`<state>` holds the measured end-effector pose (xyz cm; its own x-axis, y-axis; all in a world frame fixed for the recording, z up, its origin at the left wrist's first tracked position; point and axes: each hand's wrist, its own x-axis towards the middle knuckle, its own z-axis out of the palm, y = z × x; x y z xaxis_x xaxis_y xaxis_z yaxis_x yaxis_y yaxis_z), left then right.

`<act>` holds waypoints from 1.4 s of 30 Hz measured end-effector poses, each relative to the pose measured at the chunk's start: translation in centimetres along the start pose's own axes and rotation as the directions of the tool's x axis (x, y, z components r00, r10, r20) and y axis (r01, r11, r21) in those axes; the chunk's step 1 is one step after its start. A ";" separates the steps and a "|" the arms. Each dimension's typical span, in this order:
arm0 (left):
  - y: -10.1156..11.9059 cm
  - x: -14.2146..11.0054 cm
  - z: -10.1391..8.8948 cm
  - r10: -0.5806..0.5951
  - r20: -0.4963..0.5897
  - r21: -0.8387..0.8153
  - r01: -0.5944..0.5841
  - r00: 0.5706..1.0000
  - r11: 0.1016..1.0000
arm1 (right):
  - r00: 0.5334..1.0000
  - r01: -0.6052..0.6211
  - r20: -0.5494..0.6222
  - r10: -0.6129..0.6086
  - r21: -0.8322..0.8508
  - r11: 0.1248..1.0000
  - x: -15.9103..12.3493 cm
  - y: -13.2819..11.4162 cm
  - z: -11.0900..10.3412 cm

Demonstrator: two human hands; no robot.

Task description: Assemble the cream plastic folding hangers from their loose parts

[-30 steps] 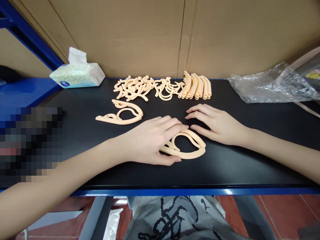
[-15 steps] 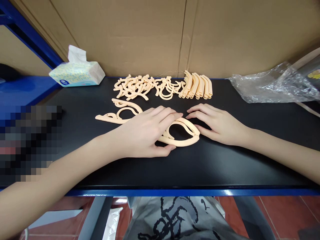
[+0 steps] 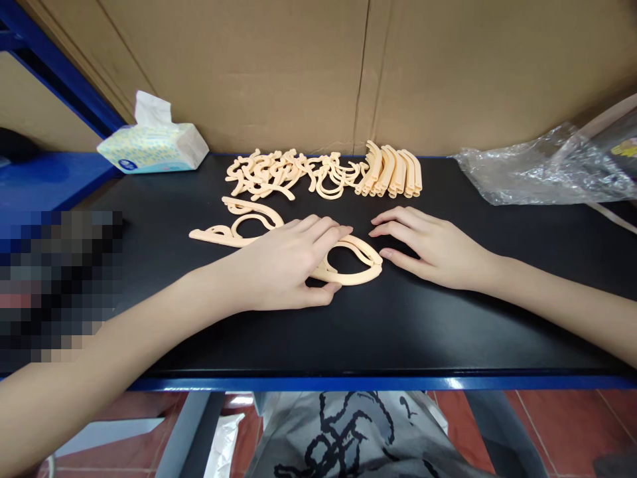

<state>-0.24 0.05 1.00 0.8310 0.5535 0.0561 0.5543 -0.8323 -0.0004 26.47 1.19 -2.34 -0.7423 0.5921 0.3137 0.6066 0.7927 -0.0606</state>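
Note:
My left hand (image 3: 303, 262) lies over a folded cream plastic clothes hanger (image 3: 368, 272), its fingers along the far side and thumb at the near edge. The palm hides the hanger's left part. Just left of that hand, another cream folding hanger (image 3: 212, 236) rests on the black tabletop, partly covered by the fingers. To the right, my right hand (image 3: 421, 242) is held with its fingers apart and nothing in them. Its thumb tip is close to the hanger's right end; I cannot tell whether they touch.
Behind the hands lie a pile of curved cream hooks (image 3: 279, 172) and a row of cream hanger arms (image 3: 393, 172). A tissue pack (image 3: 154, 149) stands back left. Clear plastic bags (image 3: 537, 169) lie back right. A cardboard wall (image 3: 279, 73) closes off the rear; a blue edge (image 3: 378, 383) borders the front.
My left hand has slid slightly left, and the folded hanger under it has moved left with it. My right hand has hardly moved. The hanger on the left stays put.

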 end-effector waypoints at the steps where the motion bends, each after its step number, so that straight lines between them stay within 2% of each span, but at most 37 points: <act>1: 0.0 0.0 0.0 -0.001 0.001 0.000 0.001 1.000 1.000 | 1.000 -0.001 0.001 0.001 0.000 1.000 0.0 0.0 0.0; 42: 0.4 0.0 0.0 -0.023 0.035 -0.021 0.024 0.999 0.999 | 1.000 -0.022 0.014 0.021 0.034 0.999 0.0 0.0 0.0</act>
<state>0.00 -0.30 1.03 0.8189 0.5736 0.0206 0.5732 -0.8191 0.0222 26.48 1.19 -2.32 -0.7333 0.6106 0.2991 0.6126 0.7842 -0.0991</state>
